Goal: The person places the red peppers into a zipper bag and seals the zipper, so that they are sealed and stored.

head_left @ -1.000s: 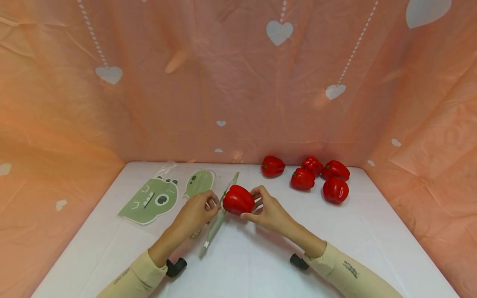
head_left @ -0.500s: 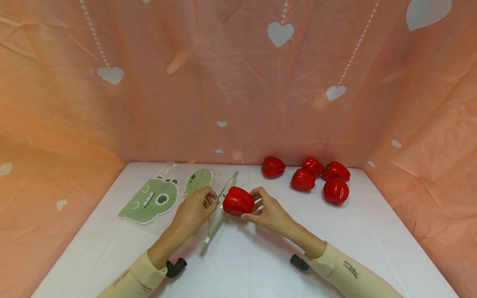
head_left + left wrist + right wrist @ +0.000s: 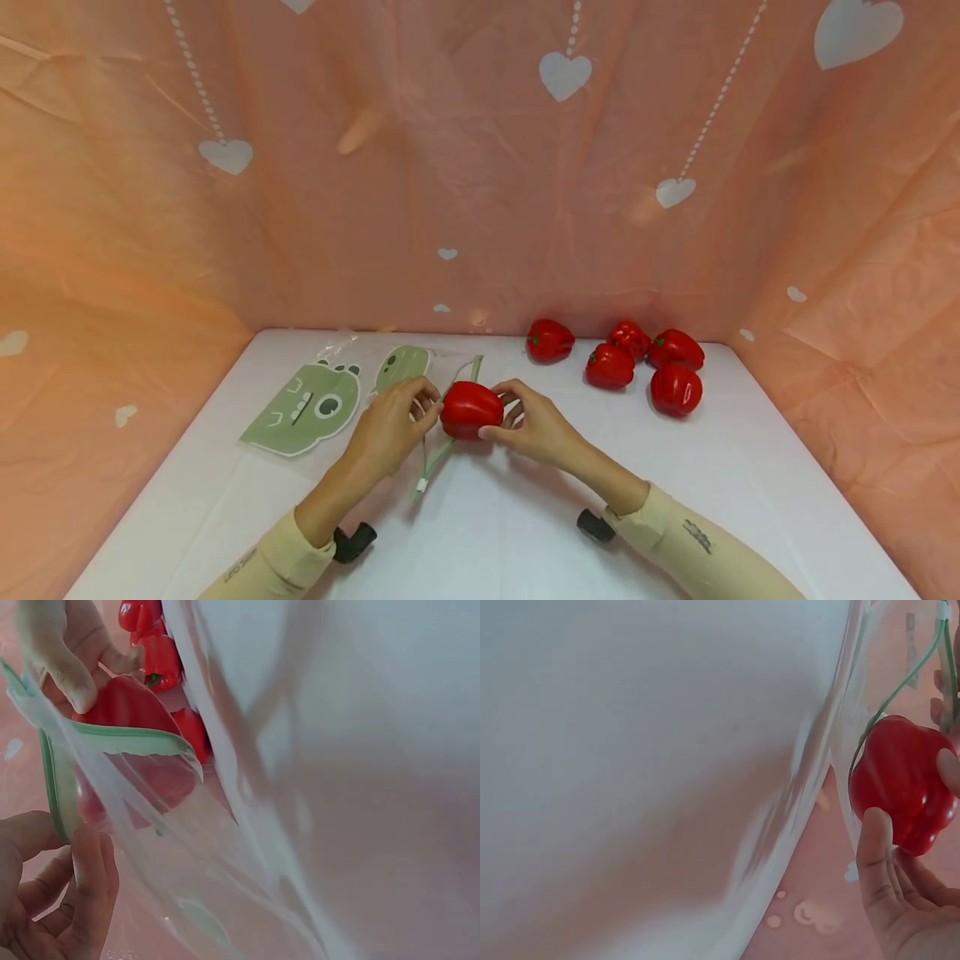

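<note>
A glossy red bell pepper (image 3: 471,410) is held between the thumb and fingers of my right hand (image 3: 536,423). Its stem end sits inside the mouth of a clear zip bag (image 3: 142,742) with a green zip edge. The left wrist view shows the pepper's front part through the clear plastic, while its rear part stays outside by the right fingers. My left hand (image 3: 392,421) pinches the bag's green rim and holds the mouth apart. A white slider (image 3: 422,484) sits at the near end of the zip. Green cartoon prints (image 3: 307,408) mark the bag's flat part.
Several more red bell peppers (image 3: 609,366) lie at the back right of the white table (image 3: 525,533), one of them (image 3: 550,341) apart from the others. Orange cloth (image 3: 480,167) with white hearts hangs behind and along both sides.
My right hand has moved left with the bell pepper, bringing its stem end into the bag's mouth. The mouth stands wider apart. My left hand has hardly moved.
</note>
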Available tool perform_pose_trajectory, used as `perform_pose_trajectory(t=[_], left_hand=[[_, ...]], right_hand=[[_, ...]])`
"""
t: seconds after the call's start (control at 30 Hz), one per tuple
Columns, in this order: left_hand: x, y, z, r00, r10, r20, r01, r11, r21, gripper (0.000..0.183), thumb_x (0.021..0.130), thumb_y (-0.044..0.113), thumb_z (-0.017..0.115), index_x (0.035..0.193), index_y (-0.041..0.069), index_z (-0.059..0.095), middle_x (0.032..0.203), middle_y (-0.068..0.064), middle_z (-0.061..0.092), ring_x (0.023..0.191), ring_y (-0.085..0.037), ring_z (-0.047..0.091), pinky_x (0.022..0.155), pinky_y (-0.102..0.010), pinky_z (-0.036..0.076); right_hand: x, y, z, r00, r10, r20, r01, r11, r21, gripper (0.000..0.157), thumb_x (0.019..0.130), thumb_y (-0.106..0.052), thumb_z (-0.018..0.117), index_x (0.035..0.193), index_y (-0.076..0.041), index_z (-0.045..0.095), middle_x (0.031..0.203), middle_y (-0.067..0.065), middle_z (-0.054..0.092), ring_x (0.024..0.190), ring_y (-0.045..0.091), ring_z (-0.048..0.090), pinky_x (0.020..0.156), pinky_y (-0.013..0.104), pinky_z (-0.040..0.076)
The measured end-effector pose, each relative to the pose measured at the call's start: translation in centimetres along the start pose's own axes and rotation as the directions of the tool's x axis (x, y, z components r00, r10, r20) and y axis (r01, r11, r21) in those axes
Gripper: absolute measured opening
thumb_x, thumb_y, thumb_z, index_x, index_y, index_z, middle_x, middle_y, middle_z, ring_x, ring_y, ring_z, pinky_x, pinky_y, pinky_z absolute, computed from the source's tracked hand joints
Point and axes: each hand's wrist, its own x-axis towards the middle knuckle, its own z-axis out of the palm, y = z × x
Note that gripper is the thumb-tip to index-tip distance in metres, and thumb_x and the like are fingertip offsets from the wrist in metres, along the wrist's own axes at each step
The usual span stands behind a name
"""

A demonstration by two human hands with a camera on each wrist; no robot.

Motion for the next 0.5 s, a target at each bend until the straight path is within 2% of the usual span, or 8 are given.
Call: perform_pose_trajectory(t=[0.23,0.5], left_hand=[[-0.1,0.1,0.0,1.0,-0.009,0.017,0.01,0.999,-0.05,0.007,0.097,0.011,0.078,0.102,0.012,0.073,0.092,0.002,0.071,0.081,-0.012,0.065,0.067,-0.027,0.056],[0.1,0.2,-0.1,1.0,-0.019,0.016,0.02,0.997,-0.08,0.009,0.096,0.011,0.08,0.101,0.011,0.072,0.092,0.0,0.072,0.08,-0.015,0.067,0.06,-0.023,0.056]], right_hand=[[0.4,0.2,0.6,1.0,-0.003,-0.005,0.003,0.998,0.058,0.052,0.088,-0.017,0.09,0.129,-0.003,0.061,0.115,0.012,0.071,0.091,0.019,0.071,0.081,0.029,0.061],[0.9,0.2,1.1,1.0,0.024,0.013,-0.026,0.992,0.121,0.052,0.088,-0.013,0.09,0.131,-0.001,0.062,0.114,0.014,0.071,0.093,0.02,0.073,0.084,0.034,0.064]])
